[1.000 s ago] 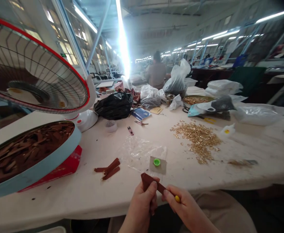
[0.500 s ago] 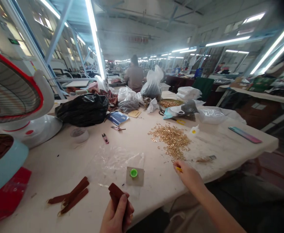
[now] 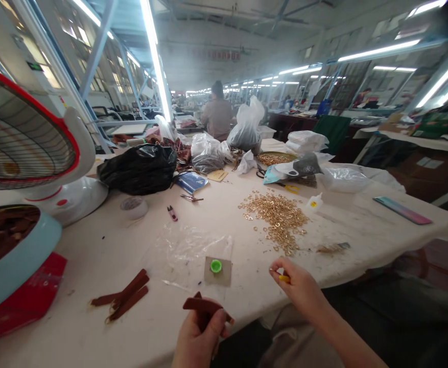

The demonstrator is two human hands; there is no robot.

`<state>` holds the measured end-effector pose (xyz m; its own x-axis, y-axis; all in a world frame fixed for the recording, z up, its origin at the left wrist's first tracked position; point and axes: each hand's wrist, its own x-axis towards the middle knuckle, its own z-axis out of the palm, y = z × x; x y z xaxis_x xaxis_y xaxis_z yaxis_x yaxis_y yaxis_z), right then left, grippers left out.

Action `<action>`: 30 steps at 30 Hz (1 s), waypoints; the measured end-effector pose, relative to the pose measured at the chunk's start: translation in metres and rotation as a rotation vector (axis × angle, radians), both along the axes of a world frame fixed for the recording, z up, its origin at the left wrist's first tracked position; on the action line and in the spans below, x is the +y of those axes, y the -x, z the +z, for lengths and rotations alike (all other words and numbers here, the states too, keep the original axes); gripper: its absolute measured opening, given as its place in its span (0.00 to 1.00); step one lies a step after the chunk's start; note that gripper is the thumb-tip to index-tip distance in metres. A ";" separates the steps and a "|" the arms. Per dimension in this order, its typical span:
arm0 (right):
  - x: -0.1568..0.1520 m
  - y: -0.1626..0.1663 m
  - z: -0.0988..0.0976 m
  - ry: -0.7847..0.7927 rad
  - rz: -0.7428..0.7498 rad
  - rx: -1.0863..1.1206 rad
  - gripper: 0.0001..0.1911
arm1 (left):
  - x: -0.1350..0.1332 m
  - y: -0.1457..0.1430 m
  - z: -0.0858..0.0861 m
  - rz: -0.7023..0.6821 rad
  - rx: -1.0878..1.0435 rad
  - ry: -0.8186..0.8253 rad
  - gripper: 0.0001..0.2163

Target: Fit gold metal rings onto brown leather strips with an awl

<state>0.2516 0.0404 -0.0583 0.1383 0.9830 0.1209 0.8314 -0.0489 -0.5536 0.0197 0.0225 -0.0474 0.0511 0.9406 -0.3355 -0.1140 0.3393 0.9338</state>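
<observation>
My left hand [image 3: 203, 332] is closed around brown leather strips [image 3: 201, 304], one lying crosswise over the fingers at the table's front edge. To its right, my right hand [image 3: 295, 281] pinches a tiny metal ring [image 3: 272, 269] at its fingertips. Something small and yellow [image 3: 284, 278] is also tucked in that hand, most of it hidden. Just beyond the right hand spreads a pile of gold metal rings [image 3: 279, 217]. A green cap-like cup [image 3: 215, 266] sits on a grey square [image 3: 224, 276] between the hands. More brown strips [image 3: 130, 294], with gold rings at their ends, lie at left.
A fan [image 3: 74, 194] and a light blue bowl of brown pieces [image 3: 47, 240] stand at left. Thread snips [image 3: 172, 213], a white glue bottle [image 3: 314, 203], a brush [image 3: 333, 248] and a phone-like slab [image 3: 402, 210] lie about. Bags line the back; a person [image 3: 217, 115] sits beyond.
My right hand has drawn back slightly from the ring pile with a ring at its fingertips. In my left hand the strips have turned from upright to crosswise. The view has shifted a little.
</observation>
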 end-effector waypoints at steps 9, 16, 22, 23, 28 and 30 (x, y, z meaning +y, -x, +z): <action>-0.040 0.093 0.029 0.036 0.127 0.720 0.12 | -0.021 -0.006 0.028 0.090 0.160 -0.564 0.02; -0.050 0.111 0.023 0.090 0.203 0.934 0.18 | -0.030 0.007 0.015 0.153 0.230 -0.686 0.04; -0.054 0.115 0.025 0.094 0.185 0.919 0.20 | -0.035 0.009 0.012 0.156 0.153 -0.658 0.04; -0.054 0.115 0.024 0.099 0.190 0.924 0.20 | -0.035 0.010 0.011 0.149 0.179 -0.686 0.04; -0.055 0.120 0.022 0.203 0.193 0.965 0.23 | -0.032 0.021 0.008 0.023 0.344 -0.801 0.04; -0.055 0.121 0.024 0.218 0.208 0.912 0.24 | -0.031 0.021 0.012 0.072 0.258 -0.698 0.04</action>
